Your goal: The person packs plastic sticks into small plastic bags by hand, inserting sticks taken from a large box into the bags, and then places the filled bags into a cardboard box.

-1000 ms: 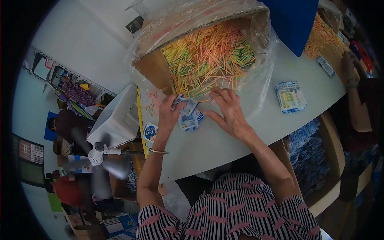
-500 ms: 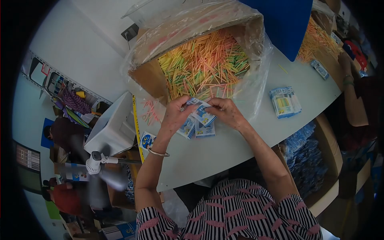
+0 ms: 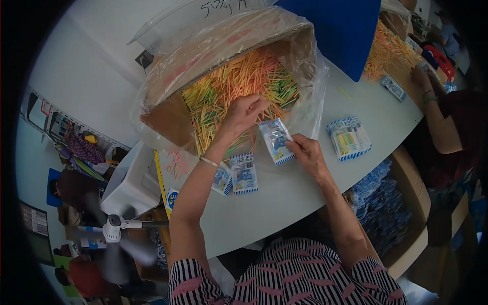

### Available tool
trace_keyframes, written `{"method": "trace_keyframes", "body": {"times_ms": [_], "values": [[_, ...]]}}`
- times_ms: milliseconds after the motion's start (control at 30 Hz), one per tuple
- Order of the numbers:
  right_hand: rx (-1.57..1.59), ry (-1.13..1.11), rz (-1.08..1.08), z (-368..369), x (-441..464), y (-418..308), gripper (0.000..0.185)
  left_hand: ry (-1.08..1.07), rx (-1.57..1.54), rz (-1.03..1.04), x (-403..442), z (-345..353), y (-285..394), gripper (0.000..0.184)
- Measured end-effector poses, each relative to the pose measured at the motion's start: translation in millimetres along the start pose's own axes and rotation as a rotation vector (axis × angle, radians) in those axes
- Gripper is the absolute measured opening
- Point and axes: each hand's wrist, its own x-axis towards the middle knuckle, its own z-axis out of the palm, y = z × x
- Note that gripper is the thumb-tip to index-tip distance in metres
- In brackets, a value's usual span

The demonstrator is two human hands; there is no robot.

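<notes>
Now the two hands have parted; half a second ago both were at a packet, and from my distant seat I see the left hand up over the loose, coloured sticks in the open cardboard box, its fingers drawn together; whether they pinch a stick I cannot tell. Lower and to the right, the right hand pinches the small blue-and-white packet by its near right edge, thumb and fingers closed on it; the packet slants over the table, its far end just beside the mouth of the box. I take this to mean that the work is now split, one hand at the sticks while the other keeps the packet steady; whether the packet is open at its far end is too small to tell. Two more packets lie flat on the table, side by side, one partly behind the left forearm; to the right of the right hand, well apart from them, rests a stack of packets, yellow-green sticks showing on the top one; farther off, at upper right, is a co-worker's hand.
</notes>
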Motion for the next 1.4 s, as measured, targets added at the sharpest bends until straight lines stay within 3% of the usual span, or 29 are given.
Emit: {"method": "trace_keyframes", "body": {"times_ms": [33, 67, 133, 233, 400, 500, 667, 967, 1100, 1200, 1267, 1300, 1333, 1400], "values": [[-0.010, 0.023, 0.018, -4.3, -3.3, 2.2, 0.015, 0.040, 0.186, 0.067, 19.6, 4.1, -2.4, 0.025], [-0.019, 0.048, 0.037, -6.6, -6.3, 4.0, 0.015, 0.040, 0.182, 0.068, 39.2, 14.8, -16.2, 0.025], [-0.012, 0.073, 0.071, -6.0, -7.1, 5.3, 0.015, 0.191, 0.712, 0.358, 72.4, 43.9, -48.8, 0.038], [-0.010, 0.138, 0.124, -5.0, -5.4, 14.6, 0.015, 0.092, 0.911, 0.273, 93.8, 64.2, -46.0, 0.052], [-0.097, 0.193, 0.140, -2.1, -4.8, 12.6, 0.015, 0.219, 0.985, 0.413, 115.9, 75.7, -65.9, 0.050], [-0.135, 0.193, 0.148, -1.7, -5.2, 9.2, 0.015, 0.107, 1.033, 0.276, 127.5, 77.0, -67.2, 0.047], [-0.163, 0.198, 0.127, -1.4, -4.6, 6.7, 0.015, 0.412, 1.224, 0.529, 148.7, 93.2, -78.6, 0.037], [-0.193, 0.222, 0.076, -0.8, -4.0, 10.5, 0.017, 0.292, 1.029, 0.268, 146.5, 92.6, -71.0, 0.040], [-0.163, 0.231, 0.064, -1.1, -3.4, 11.5, 0.018, 0.215, 1.098, 0.102, 121.7, 73.8, -49.8, 0.040], [-0.158, 0.231, 0.070, -1.3, -3.4, 15.6, 0.019, 0.264, 0.865, -0.012, 96.7, 50.6, -41.2, 0.038], [-0.124, 0.235, 0.063, -1.6, -2.5, 20.0, 0.019, 0.353, 0.321, -0.336, 79.2, 32.9, -41.5, 0.042], [-0.118, 0.226, 0.056, -1.3, -1.7, 24.7, 0.019, 0.435, 0.050, -0.222, 60.3, 26.0, -38.7, 0.029], [-0.109, 0.246, 0.049, -0.5, -0.7, 29.9, 0.020, 0.444, 0.057, -0.225, 48.4, 21.5, -47.7, 0.029], [-0.100, 0.258, 0.031, -0.2, 1.7, 33.5, 0.021, 0.356, -0.711, -0.074, 28.9, 13.2, -61.4, 0.026]]}}
